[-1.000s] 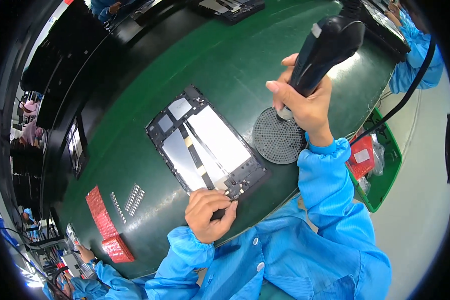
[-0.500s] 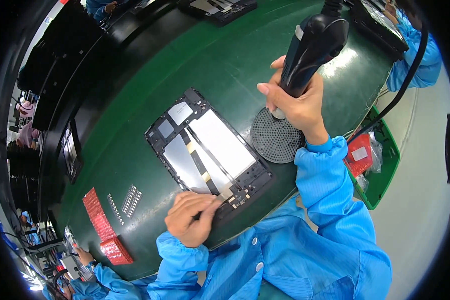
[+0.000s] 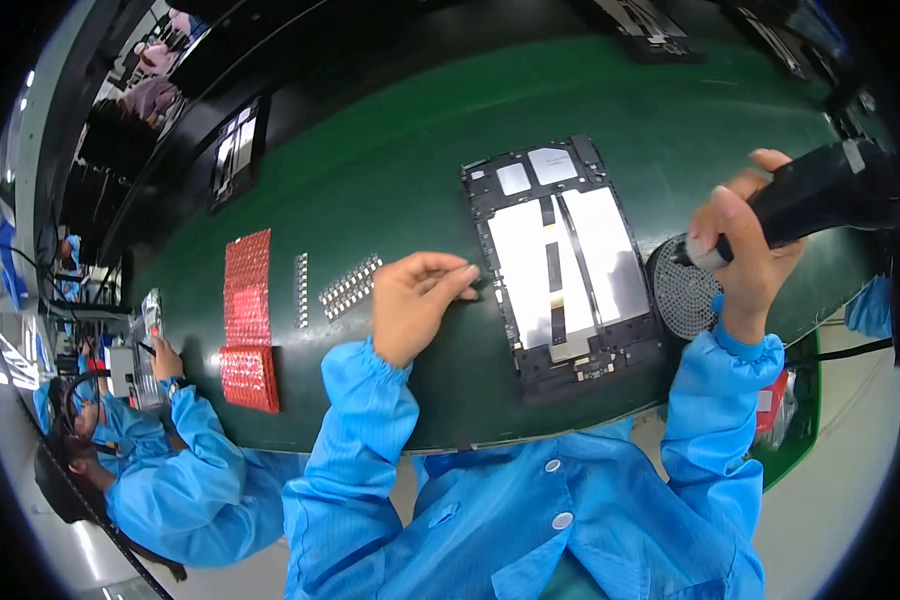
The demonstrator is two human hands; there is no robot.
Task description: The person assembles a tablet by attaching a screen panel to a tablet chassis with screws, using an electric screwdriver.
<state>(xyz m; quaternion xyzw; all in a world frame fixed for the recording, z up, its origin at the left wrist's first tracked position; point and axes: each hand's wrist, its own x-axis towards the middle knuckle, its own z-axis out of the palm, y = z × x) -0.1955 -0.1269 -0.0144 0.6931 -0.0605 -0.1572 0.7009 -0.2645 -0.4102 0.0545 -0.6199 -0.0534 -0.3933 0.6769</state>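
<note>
An opened tablet (image 3: 615, 265) lies on the green table, its silver-white panels framed in black. A dark flat ribbon cable (image 3: 556, 270) with pale yellow patches runs along its middle. My left hand (image 3: 415, 300) hovers just left of the tablet, thumb and fingertips pinched together; whether anything tiny sits between them cannot be made out. In my right hand (image 3: 755, 250) is a black corded heat gun (image 3: 820, 200), its pale nozzle pointing left over a round, perforated grey stand (image 3: 680, 295). My fingers wrap around its body near the nozzle.
Left of my left hand lie strips of small metallic parts (image 3: 350, 287) and red bubble wrap (image 3: 247, 280). A co-worker (image 3: 185, 470) in blue sits at far left. More opened tablets (image 3: 235, 150) stand on the dark shelf behind. A green bin (image 3: 800, 425) is below the table's right edge.
My left hand has left the tablet's lower end and moved off its left side. The heat gun has tipped from near upright to nearly level. The whole view has swung left.
</note>
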